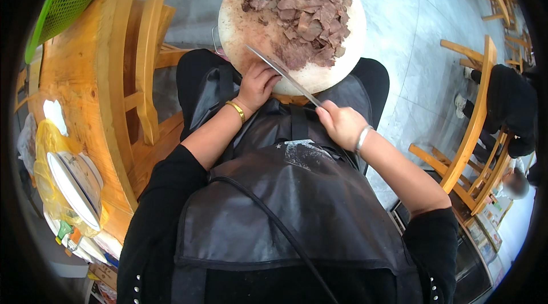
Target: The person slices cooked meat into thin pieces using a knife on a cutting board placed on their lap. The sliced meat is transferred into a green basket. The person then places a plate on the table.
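Brown meat slices [313,15] are lying heaped on a round white board [351,53]; my right hand [344,127] is gripping a knife [291,79], my left hand [255,88] curling half-closed beside its blade, any hold unclear. A wooden table [85,90] is standing at my left.

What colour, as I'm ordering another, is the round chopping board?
The chopping board is off-white with brownish stains, best in head view.
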`<act>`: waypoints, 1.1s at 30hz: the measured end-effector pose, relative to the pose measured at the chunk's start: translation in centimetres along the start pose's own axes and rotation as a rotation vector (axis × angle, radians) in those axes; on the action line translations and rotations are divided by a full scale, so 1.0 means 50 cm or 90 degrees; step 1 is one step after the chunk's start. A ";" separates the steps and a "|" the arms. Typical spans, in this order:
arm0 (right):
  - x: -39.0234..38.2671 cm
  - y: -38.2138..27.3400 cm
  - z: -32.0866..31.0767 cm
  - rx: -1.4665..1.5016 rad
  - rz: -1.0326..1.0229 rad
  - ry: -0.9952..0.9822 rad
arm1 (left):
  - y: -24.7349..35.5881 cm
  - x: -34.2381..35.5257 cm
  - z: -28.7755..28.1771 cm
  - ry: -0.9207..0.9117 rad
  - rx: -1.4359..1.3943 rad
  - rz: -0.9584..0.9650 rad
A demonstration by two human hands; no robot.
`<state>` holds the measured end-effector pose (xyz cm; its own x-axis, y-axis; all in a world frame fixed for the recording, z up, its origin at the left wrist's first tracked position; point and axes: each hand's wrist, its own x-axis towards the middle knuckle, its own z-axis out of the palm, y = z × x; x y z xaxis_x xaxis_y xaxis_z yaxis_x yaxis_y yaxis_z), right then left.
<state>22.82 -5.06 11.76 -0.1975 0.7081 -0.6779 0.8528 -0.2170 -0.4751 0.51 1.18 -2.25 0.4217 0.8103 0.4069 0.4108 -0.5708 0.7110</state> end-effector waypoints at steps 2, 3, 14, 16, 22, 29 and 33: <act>0.067 -0.004 0.035 -0.001 -0.036 0.050 | 0.003 0.003 0.000 -0.004 -0.006 0.000; 0.116 -0.002 0.052 -0.004 -0.083 0.091 | 0.004 0.005 0.000 -0.007 -0.012 -0.001; 0.068 0.012 0.004 0.083 -0.120 0.081 | 0.003 0.000 0.003 -0.014 -0.033 -0.036; 0.010 0.019 0.001 0.038 -0.090 0.068 | -0.001 -0.004 0.005 -0.003 -0.037 -0.032; -0.071 0.037 -0.014 0.007 -0.007 0.006 | 0.000 -0.008 0.004 0.001 -0.040 -0.046; 0.155 -0.016 0.067 -0.015 -0.109 0.133 | -0.002 -0.007 0.002 -0.018 -0.049 -0.043; 0.165 -0.007 0.034 0.108 -0.144 0.116 | 0.004 -0.011 -0.005 -0.041 -0.057 -0.032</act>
<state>20.07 -0.27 5.39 -0.2703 0.8559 -0.4409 0.7014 -0.1386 -0.6992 0.15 0.63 -2.17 0.4542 0.8258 0.3344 0.3598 -0.5134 0.7791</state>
